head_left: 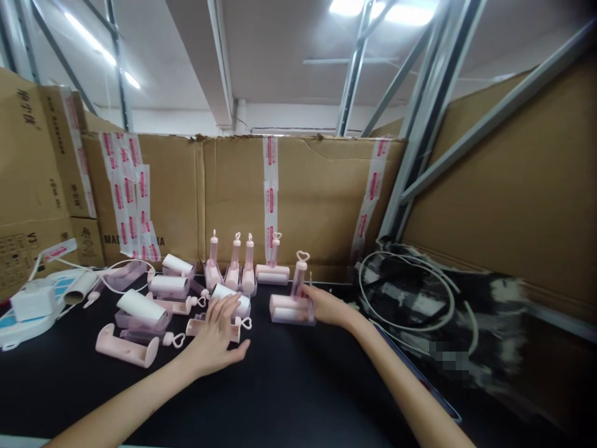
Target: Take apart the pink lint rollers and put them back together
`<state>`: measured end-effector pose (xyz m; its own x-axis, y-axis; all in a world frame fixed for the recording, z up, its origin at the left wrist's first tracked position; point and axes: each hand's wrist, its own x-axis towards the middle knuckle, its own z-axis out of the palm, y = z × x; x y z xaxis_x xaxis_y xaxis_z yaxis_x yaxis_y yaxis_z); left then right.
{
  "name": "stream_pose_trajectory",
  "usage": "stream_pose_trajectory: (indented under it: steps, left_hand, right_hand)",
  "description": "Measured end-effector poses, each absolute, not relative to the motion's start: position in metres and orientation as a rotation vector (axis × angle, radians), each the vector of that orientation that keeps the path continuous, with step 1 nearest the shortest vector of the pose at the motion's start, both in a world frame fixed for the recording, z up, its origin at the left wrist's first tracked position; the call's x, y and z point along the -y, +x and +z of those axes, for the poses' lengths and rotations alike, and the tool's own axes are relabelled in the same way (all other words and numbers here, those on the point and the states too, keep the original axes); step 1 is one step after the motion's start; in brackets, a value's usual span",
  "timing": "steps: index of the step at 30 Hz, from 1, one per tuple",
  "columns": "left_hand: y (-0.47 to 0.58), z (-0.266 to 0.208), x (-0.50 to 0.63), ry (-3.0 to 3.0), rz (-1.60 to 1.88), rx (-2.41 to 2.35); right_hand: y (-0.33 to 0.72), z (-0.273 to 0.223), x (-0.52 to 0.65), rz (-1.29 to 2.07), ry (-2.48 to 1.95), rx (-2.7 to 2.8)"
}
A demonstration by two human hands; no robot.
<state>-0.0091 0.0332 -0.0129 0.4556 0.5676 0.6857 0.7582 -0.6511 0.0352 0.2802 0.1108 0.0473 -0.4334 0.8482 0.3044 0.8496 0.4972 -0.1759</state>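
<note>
My right hand (326, 305) grips a pink lint roller (293, 309) near its handle. The roller stands upright, with its heart-shaped loop on top and a clear cover round the white roll; some of my fingers are hidden behind it. My left hand (214, 333) is open, fingers spread, over a pink lint roller holder (198, 326) with a heart-ended handle (245, 323). Just behind those fingers lies a white sticky-paper roll (232, 298) in a clear cover. Whether the left fingers touch these parts, I cannot tell.
Several lint rollers (249, 270) stand upright along the cardboard wall (308, 205). Loose white rolls (140, 306), clear covers and a pink holder (125, 348) lie at left, beside a white device (32, 305). Coiled cable (405, 326) and a flat dark-edged object (420, 376) are at right.
</note>
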Motion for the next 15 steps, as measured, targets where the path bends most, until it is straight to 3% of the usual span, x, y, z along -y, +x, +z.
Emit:
stream_pose_trajectory:
  steps: [6,15]
  left_hand:
    - [0.034,0.014,-0.047,-2.726,-0.908,1.245]
    - [0.026,0.023,-0.063,-2.807,-0.838,1.428]
  right_hand:
    - [0.268,0.060,-0.073,0.142,-1.285,2.555]
    - [0.227,0.033,-0.074,0.405,-0.943,2.148]
